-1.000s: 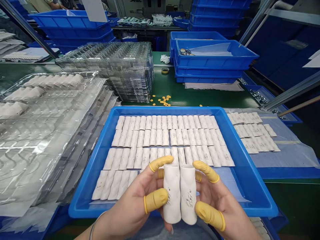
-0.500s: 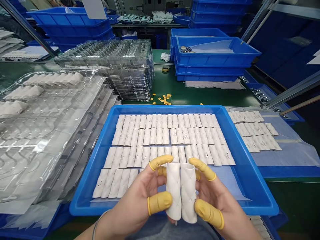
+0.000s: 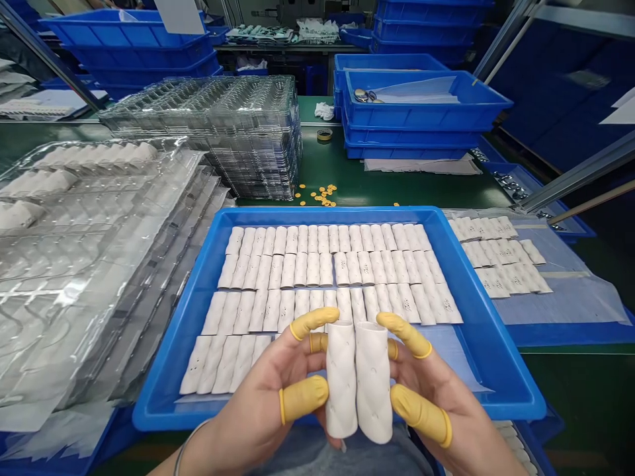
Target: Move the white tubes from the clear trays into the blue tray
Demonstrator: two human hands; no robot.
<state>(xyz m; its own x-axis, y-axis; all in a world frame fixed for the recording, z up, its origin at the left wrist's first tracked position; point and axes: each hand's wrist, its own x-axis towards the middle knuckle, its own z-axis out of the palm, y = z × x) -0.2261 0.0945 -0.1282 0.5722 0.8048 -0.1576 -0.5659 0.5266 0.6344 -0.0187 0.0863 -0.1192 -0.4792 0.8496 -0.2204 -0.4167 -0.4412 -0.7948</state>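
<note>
Two white hollow tubes with a dimpled surface stand side by side between my hands, above the front of a blue tray (image 3: 496, 370). My left hand (image 3: 288, 377) grips the left tube (image 3: 340, 380), fingertips at its top and side. Around the right tube (image 3: 374, 383) my right hand (image 3: 426, 383) is closed in the same way. Yellow finger cots cover several of my fingertips. Behind my hands, rows of similar white tubes (image 3: 317, 268) lie in the tray, some with small dark marks. A pale sheet lies under them.
Clear plastic trays (image 3: 258, 139) are stacked behind on the left; more trays (image 3: 99, 264) hold white tubes nearer. Blue bins (image 3: 426, 112) stand at the back, with scissors (image 3: 364, 96) in one. Yellow discs (image 3: 325, 195) and a tape roll (image 3: 324, 135) lie on the green table. White tubes (image 3: 506, 254) lie at right.
Both tubes have turned slightly in my fingers; the dark mark at the right tube's edge no longer shows. The view has shifted a little.
</note>
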